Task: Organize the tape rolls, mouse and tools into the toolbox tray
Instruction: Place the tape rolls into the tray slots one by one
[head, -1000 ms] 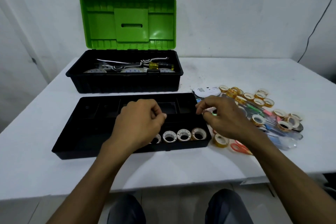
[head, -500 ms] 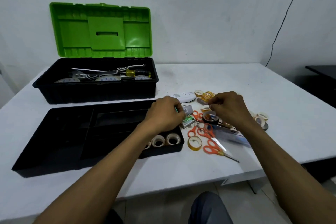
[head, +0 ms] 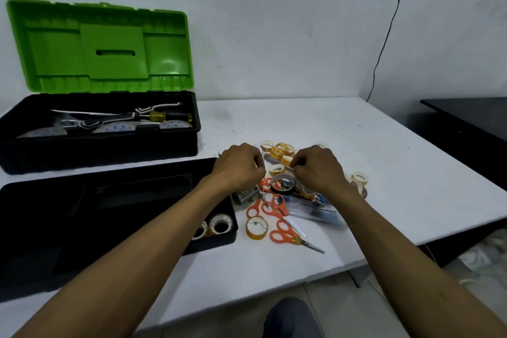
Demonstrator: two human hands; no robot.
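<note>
The black toolbox tray (head: 231,237) lies at the front left, with white tape rolls (head: 219,225) in its front right compartment. To its right is a pile of small tape rolls (head: 279,149), a black tape roll (head: 282,182) and orange scissors (head: 282,230). My left hand (head: 238,167) hovers over the pile's left edge by the tray's far right corner, fingers curled downward. My right hand (head: 318,170) is over the pile's middle, fingertips bent toward the rolls. What either hand holds is hidden. I do not see the mouse.
The open toolbox (head: 109,148) with a green lid (head: 101,46) stands behind the tray and holds a screwdriver and other tools. A yellow tape roll (head: 256,228) and a clear pack (head: 315,208) lie near the scissors. A black table (head: 466,118) stands at the right.
My view has swung right and closer. Both hands moved off the tray, right and away from me, to the pile of rolls.
</note>
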